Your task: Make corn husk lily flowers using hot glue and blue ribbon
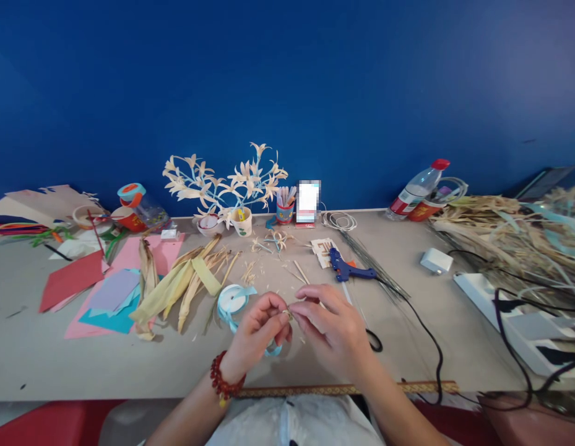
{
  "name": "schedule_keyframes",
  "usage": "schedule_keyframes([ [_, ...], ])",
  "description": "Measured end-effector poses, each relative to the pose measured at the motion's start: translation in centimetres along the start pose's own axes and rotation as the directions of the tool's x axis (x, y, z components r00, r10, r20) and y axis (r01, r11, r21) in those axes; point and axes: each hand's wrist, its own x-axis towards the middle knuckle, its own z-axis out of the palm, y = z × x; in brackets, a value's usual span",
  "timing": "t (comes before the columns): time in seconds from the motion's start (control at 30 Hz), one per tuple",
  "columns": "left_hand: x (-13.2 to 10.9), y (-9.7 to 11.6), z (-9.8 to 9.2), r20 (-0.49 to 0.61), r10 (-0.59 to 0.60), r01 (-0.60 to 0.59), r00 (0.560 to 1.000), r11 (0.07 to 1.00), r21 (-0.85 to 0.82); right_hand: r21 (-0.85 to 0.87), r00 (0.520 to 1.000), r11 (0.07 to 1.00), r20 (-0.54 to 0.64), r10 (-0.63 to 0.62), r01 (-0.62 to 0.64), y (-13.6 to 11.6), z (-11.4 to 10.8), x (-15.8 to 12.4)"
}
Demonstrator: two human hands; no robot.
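My left hand (pixel 266 325), with a red bead bracelet at the wrist, is closed in a pinch. Its thumb and index finger hold a small pale, yellowish piece (pixel 288 314), mostly covered by fingers. Closed too, my right hand (pixel 333 325) meets it there, its fingertips on the same piece. Just left of my left hand lies a roll of light blue ribbon (pixel 233 299); a loop of blue ribbon (pixel 273 350) shows below that hand. Beyond my right hand rests a blue glue gun (pixel 347 267). Black scissor handles (pixel 374 340) peek out beside the right hand.
Dried corn husks (pixel 180 285) and coloured paper (pixel 73 279) lie left. Husk flowers (pixel 254 179) stand in cups at the back, near a phone (pixel 308 202). Thin wires (pixel 371 263), a bottle (pixel 417 189), a power strip (pixel 491 316) and cables are on the right.
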Motion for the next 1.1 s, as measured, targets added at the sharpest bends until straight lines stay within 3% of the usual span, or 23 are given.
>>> schedule_keyframes([
  [0.3, -0.2, -0.2, 0.0, -0.054, 0.113, -0.103, 0.992, 0.98, 0.169, 0.401, 0.964, 0.877, 0.124, 0.235, -0.266, 0.0, 0.5, 0.1],
  [0.5, -0.3, 0.0, 0.0, -0.057, 0.111, -0.099, 0.992, 0.977, 0.188, 0.45, 0.924, 0.808, 0.158, 0.348, -0.381, 0.4, 0.7, -0.1],
  [0.77, -0.3, 0.3, -0.2, -0.037, 0.034, -0.027, 0.999, 0.983, 0.179, 0.533, 0.882, 0.705, 0.235, 0.409, -0.469, 0.9, 0.9, -0.3],
  [0.97, -0.1, 0.0, -0.4, -0.013, -0.014, 0.015, 1.0, 0.993, 0.118, 0.618, 0.828, 0.559, 0.335, 0.449, -0.553, 1.8, 1.1, -0.4],
  [1.1, -0.1, 0.1, -0.2, -0.015, -0.052, 0.053, 0.999, 0.994, 0.098, 0.634, 0.829, 0.54, 0.351, 0.436, -0.553, 2.2, 1.2, -0.5],
])
